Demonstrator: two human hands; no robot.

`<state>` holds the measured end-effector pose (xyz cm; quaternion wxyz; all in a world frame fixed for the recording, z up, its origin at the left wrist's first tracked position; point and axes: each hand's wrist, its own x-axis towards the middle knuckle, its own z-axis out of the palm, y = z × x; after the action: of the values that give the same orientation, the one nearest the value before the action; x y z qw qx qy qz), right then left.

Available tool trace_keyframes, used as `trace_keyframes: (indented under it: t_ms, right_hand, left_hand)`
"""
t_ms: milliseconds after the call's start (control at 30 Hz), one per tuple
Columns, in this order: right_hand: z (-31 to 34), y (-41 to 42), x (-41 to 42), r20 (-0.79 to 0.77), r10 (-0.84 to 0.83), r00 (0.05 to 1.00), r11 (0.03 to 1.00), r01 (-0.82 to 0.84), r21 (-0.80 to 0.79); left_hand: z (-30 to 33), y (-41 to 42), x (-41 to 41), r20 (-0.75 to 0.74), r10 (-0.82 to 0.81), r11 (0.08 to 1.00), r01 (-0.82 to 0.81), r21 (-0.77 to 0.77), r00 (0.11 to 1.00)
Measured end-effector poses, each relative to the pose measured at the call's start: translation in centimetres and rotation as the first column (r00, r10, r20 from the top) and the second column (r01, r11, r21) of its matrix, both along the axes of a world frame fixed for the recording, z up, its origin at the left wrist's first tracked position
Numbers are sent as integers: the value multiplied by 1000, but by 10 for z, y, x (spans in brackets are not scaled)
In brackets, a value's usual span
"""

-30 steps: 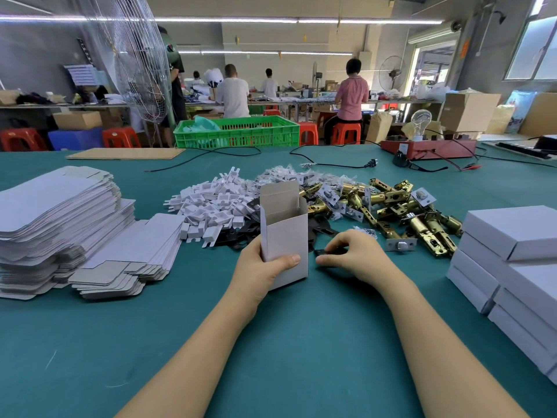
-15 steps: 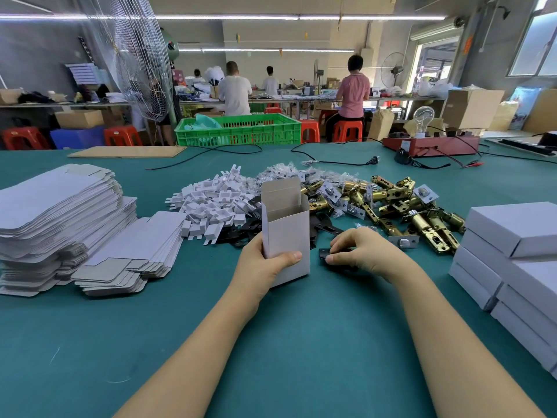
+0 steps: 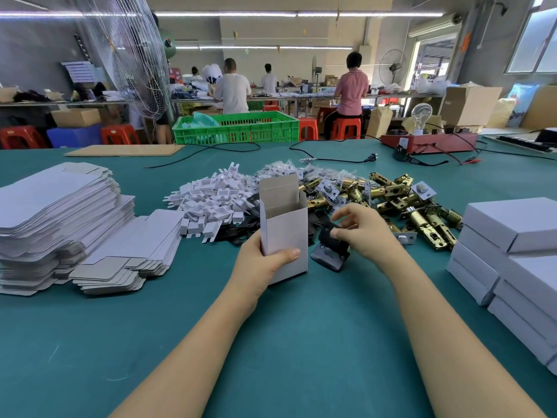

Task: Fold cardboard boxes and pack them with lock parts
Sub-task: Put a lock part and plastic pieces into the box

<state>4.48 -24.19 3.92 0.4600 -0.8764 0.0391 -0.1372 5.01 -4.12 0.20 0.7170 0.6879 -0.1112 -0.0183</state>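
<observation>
Cardboard box (image 3: 284,233) stands upright at frame centre, top flap open; your left hand (image 3: 261,267) grips its lower part, thumb across front. Your right hand (image 3: 366,233) pinches black lock part (image 3: 330,247) just right of box, fingers curled.

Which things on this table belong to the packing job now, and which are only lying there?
Belong to the job:
open box, gripped by left hand
black plate, pinched by right hand
brass latches
white plastic pieces
flat box blanks
closed boxes

Only lying about:
green crate
light bulb tester
black cable
</observation>
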Motion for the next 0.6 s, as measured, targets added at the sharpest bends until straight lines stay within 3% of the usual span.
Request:
trace_keyframes:
  t_ms: [67, 133, 233, 300, 367, 500, 600]
  right_hand:
    - [11, -4, -3, 2, -13, 1000, 983, 12, 183]
    - [25, -9, -7, 11, -35, 999, 881, 25, 472]
    - [48, -13, -15, 35, -9, 999, 573, -23, 819]
    - [57, -13, -19, 75, 31, 997, 342, -81, 936]
    - [61, -11, -21, 110, 67, 992, 180, -120, 976]
    - [66, -5, -25, 152, 164, 975, 84, -167, 982]
    - [73, 1, -28, 203, 251, 946, 123, -239, 963]
  left_hand:
    - [0, 0, 0, 0, -8, 1000, 8, -10, 1000]
    - [0, 0, 0, 3, -20, 1000, 20, -21, 1000]
    - [0, 0, -1, 12, -59, 998, 59, -20, 998]
    - [1, -1, -3, 25, -106, 994, 106, 10, 994]
    - [1, -2, -4, 53, -158, 987, 156, 49, 986]
    - [4, -2, -5, 57, -192, 981, 190, 31, 980]
    - [5, -1, -6, 50, -215, 977, 214, 8, 975]
